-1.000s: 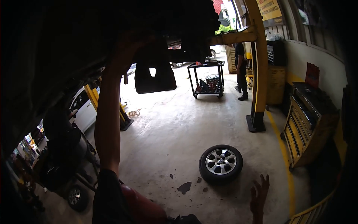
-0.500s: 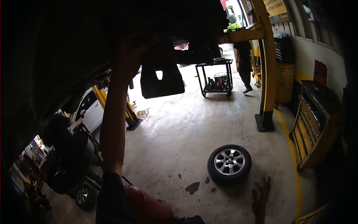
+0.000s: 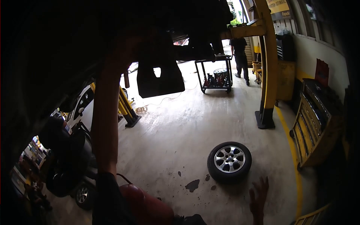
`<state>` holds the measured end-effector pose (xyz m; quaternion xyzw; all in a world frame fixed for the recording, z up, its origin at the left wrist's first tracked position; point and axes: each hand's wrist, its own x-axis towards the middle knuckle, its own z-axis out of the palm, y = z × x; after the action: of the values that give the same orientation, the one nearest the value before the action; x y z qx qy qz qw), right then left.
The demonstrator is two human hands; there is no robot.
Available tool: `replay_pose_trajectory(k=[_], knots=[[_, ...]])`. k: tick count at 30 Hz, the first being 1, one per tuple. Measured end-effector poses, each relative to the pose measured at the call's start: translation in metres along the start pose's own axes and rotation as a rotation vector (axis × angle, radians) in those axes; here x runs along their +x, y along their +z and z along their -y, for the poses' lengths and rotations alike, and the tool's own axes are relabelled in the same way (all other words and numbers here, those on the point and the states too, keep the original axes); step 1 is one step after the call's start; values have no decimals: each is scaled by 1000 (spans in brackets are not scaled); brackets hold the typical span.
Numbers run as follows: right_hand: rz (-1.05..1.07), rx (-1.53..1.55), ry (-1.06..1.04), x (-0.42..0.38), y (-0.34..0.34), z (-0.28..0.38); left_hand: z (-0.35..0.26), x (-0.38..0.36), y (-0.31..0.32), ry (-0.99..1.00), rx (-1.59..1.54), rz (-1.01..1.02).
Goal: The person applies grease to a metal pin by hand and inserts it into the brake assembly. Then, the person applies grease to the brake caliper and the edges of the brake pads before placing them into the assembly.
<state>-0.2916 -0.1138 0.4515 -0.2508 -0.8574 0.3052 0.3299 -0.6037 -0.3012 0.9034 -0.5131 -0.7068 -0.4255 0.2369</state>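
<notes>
The left forearm (image 3: 105,123) reaches upward, bare and nearly vertical, the left grip (image 3: 129,47) at its top end (shadow hides its exact pose). Well right of that forearm, lower, the right grip (image 3: 258,198) points upward, fingers (image 3: 266,185) loosely parted.

Vehicle underside (image 3: 86,26) sits raised overhead, mostly lost in shadow, fine detail unreadable, a dark, broad-ended plate (image 3: 161,85) hanging below with a light-showing gap near its middle; wheel (image 3: 229,162), dark tyre on silver spoked rim, lies flat on grey floor (image 3: 168,129), rim face up.
</notes>
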Motion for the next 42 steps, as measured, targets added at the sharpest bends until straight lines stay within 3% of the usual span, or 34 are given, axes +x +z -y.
replay_pose_trajectory(k=[3,7,9,13,16,18,19,21,24,27,31,32,34,36,39,42], knots=[[-3,38,10,2,4,3,-7,-6,7,153,160,-138],[0,21,17,-1,4,-2,-9,-4,7,117,105,-117],[-62,174,73,-3,4,1,-9,-2,2,-73,-70,-6],[-7,44,39,-1,2,0,2,1,-1,-10,-296,9],[2,41,39,-3,2,-3,8,2,-1,92,-40,-4],[-23,44,13,-5,3,-5,10,1,1,606,502,-72],[-32,47,17,-6,4,-7,7,1,3,616,500,-70],[-45,-3,-5,-8,8,-11,-1,-3,4,217,226,-86],[-17,3,21,-9,7,-11,-4,-3,5,80,235,-142],[-38,24,27,-5,5,-5,0,-3,5,119,32,-47],[-15,-77,4,-11,2,-5,-9,-12,13,128,-4,-115],[-118,189,158,-14,8,1,-9,-11,13,86,-29,-87],[-84,-126,-68,-22,1,-21,1,-9,13,40,-94,-86],[-86,-139,-45,-31,-5,-29,13,1,10,277,-151,27],[-138,-159,-62,-42,-16,-37,19,2,20,312,-10,-155],[-199,-179,-90,-53,-16,-63,8,-4,22,295,-20,-156]])
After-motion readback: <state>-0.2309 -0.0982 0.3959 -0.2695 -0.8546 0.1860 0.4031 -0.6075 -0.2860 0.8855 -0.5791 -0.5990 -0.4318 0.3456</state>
